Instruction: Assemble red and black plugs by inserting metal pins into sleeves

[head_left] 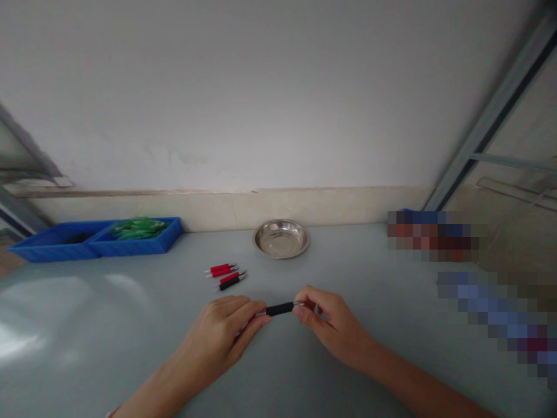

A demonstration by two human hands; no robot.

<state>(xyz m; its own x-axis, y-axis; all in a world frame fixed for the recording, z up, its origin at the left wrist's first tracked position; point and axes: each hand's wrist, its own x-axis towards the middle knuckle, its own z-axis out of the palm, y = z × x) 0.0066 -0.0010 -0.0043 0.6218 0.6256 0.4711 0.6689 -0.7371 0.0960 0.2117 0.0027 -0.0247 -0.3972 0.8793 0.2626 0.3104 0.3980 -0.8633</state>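
Note:
Between my two hands a pen with a black grip [279, 309] is held level above the grey table. My left hand [228, 322] pinches its left end between thumb and fingers. The silver tip at the other end is pinched by my right hand [328, 322], whose fingertips cover part of it. Just beyond my left hand lie several short pen parts: red ones [225, 271] and a black one [230, 283], with silver tips pointing right. Farther back, against the wall, stands a round shallow metal bowl [282, 239].
At the back left, a blue tray [134, 253] has two compartments, with green pieces [139, 228] in the right one and something dark in the left. A metal frame [491, 110] rises at the right. Blurred patches hide things along the right side of the table [130, 348].

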